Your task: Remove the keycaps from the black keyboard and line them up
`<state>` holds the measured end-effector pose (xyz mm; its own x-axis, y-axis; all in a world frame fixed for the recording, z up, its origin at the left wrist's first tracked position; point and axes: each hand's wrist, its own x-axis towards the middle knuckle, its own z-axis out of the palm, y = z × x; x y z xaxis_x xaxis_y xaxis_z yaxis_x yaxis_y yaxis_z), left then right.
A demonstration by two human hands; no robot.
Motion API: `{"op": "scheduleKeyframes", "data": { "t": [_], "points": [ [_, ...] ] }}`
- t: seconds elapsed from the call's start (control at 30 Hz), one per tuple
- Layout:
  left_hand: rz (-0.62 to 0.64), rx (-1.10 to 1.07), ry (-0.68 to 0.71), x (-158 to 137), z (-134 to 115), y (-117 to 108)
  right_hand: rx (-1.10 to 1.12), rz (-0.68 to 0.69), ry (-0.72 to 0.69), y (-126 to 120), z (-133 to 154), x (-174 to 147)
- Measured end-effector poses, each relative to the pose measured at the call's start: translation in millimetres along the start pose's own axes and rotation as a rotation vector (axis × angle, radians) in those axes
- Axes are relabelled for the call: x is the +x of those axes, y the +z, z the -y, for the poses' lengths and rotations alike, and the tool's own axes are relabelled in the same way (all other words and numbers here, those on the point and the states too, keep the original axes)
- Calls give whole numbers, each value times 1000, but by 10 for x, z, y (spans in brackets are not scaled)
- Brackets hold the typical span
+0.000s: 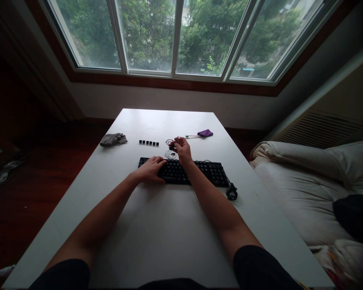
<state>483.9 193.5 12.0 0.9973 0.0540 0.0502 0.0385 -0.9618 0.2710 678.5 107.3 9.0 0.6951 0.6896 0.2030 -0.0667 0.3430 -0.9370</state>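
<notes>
A black keyboard (175, 172) lies across the middle of the white table. My left hand (151, 169) grips its left part from above, thumb near the front edge and fingers over the upper keys. Just above the keyboard's back edge, my right hand (182, 150) pinches a small black piece (172, 147) that looks like a keycap; the fingers partly hide it. Thin wire loops (170, 154) show beside and below these fingertips; whether the hand touches them I cannot tell. Several black keycaps (149, 142) stand in a row behind the keyboard.
A crumpled grey cloth (113, 139) lies near the table's left edge. Cotton swabs or thin sticks (192, 136) and a purple cloth (205, 133) lie at the back right. The keyboard's coiled cable (231, 192) sits at its right end. A pale sofa (296, 193) stands to the right.
</notes>
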Motion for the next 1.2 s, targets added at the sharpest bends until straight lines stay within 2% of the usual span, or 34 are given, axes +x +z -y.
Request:
{"op": "scheduleKeyframes", "data": {
  "t": [0.23, 0.43, 0.53, 0.73, 0.8, 1.0, 1.2],
  "points": [
    [17, 23, 0, 7, 9, 11, -447, -61, -138, -17, -67, -58],
    [9, 29, -2, 3, -2, 7, -440, -133, -136, -25, -162, -75],
    [4, 26, 5, -3, -4, 3, -441, -109, -122, -26, -207, -74],
    [-14, 22, 19, -3, 2, 15, -760, -6, -236, -67, -224, -57],
    [-19, 23, 24, -4, 4, 20, -743, 28, -223, -96, -260, -28],
    [-19, 31, 31, -19, 7, 13, -458, 19, -85, -165, -443, 62],
    [-22, 21, 27, -21, 9, 16, -397, 146, -24, -161, -474, 68]
  ]
}}
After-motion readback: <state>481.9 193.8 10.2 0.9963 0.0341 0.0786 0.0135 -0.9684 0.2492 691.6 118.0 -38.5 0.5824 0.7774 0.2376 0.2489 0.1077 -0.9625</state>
